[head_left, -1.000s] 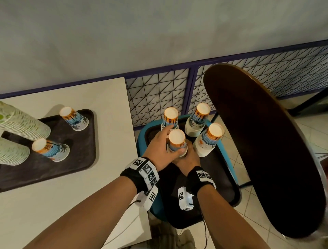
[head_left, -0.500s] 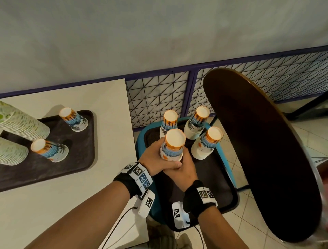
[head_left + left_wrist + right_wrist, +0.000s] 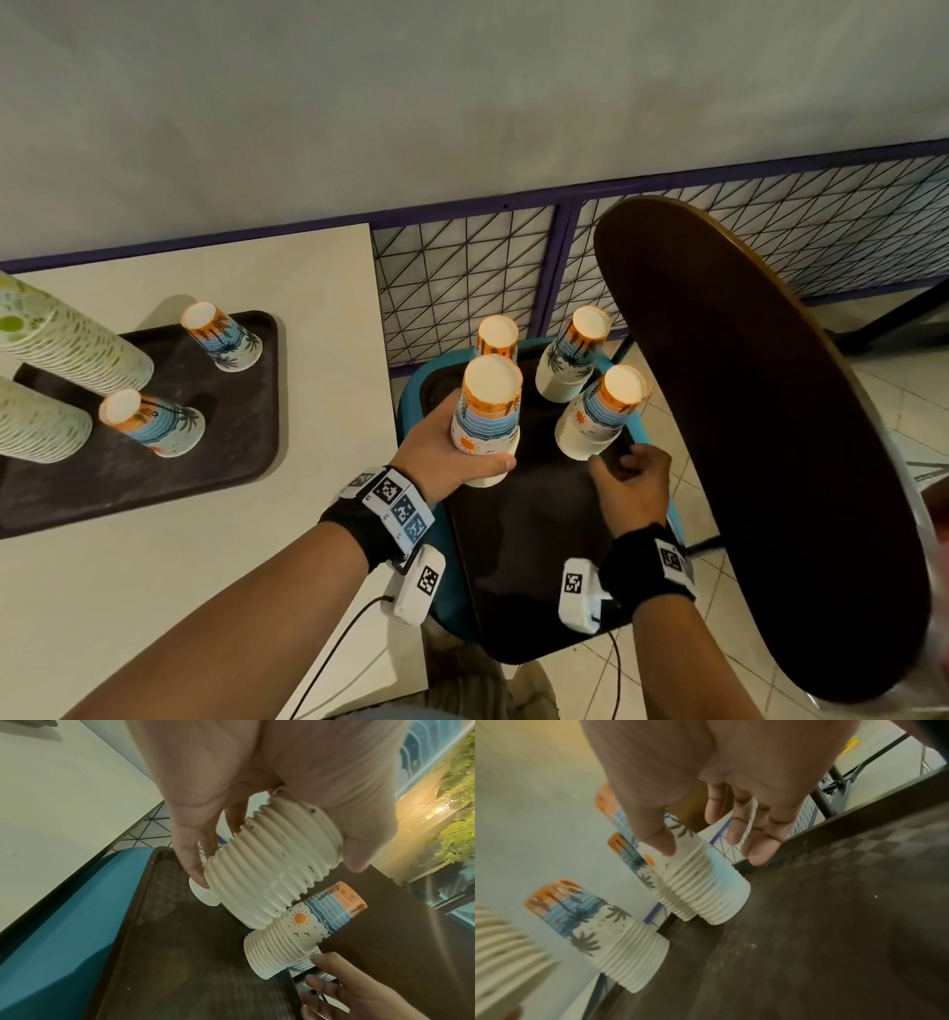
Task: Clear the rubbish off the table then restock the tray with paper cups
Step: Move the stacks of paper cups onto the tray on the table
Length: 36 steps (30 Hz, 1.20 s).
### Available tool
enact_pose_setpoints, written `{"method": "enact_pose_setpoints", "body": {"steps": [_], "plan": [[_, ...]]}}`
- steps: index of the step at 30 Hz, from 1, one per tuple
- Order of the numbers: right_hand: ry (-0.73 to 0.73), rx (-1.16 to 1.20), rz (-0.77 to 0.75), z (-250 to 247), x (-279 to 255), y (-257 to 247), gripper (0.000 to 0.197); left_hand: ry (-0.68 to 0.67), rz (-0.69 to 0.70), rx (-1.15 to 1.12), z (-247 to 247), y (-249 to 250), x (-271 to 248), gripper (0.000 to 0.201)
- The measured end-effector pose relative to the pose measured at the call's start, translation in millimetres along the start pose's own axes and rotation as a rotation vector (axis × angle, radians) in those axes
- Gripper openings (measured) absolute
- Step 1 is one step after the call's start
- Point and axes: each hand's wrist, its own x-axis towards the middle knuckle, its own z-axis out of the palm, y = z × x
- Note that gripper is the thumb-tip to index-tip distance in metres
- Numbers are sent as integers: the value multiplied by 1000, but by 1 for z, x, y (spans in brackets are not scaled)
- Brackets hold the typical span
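**Left hand lifts a cup stack off the chair tray; right hand empty**

Nearest, at 6 o'clock in the head view, both forearms reach forward, wrist bands with printed markers on each. The left hand [image 3: 445, 455] wraps thumb and fingers around the ribbed lower rims of a held cup stack [image 3: 487, 419], upside down, lifted clear of the chair tray [image 3: 518, 575]; the left wrist view shows the fingers [image 3: 191, 850] curled round the rims, stack tilted above the tray surface. The right hand [image 3: 630, 485] is at 4 o'clock of that stack, fingers loosely bent and holding nothing; in the right wrist view its fingertips [image 3: 758, 852] hang just above the tray, thumb close beside a stack, contact unclear.

The chair tray is dark and sits on a teal chair seat [image 3: 411, 406]. On it, past the hands, stand three more inverted printed stacks: the right front stack [image 3: 601, 413] just beyond the right hand, the right rear stack [image 3: 572, 354] at 12 o'clock of it, and the left rear stack [image 3: 497, 336] partly hidden behind the held one.

At 9 o'clock, a cream table [image 3: 154, 591] carries the table tray [image 3: 226, 462], dark, with two inverted printed cups [image 3: 154, 421] [image 3: 223, 336] and two tall green-patterned stacks [image 3: 67, 344] at its left edge.

At 3 o'clock, a dark round tabletop [image 3: 770, 437]. Farthest, a wire-grid fence [image 3: 462, 282] and a pale wall.
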Motion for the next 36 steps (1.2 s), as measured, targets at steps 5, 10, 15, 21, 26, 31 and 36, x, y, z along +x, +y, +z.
{"method": "enact_pose_setpoints", "body": {"steps": [5,10,15,21,26,31,36], "plan": [[-144,-8,43,18,35,-2,113,-2,-14,-8,2,-4,-5,90],[-167,-11,-22,31,52,-12,120,5,-19,-12,3,-6,-8,88],[-166,-22,-15,36,53,-21,98,15,-18,-16,3,-4,-12,88],[-127,34,-17,29,43,-19,87,20,-13,-14,4,-2,-14,89],[-78,73,-19,22,31,-7,88,15,-18,-10,5,-3,-15,87],[-106,102,-38,18,19,11,92,22,-28,-8,4,-6,-18,88],[-145,31,-66,23,20,14,97,33,-33,-21,2,-8,-19,90]]}}
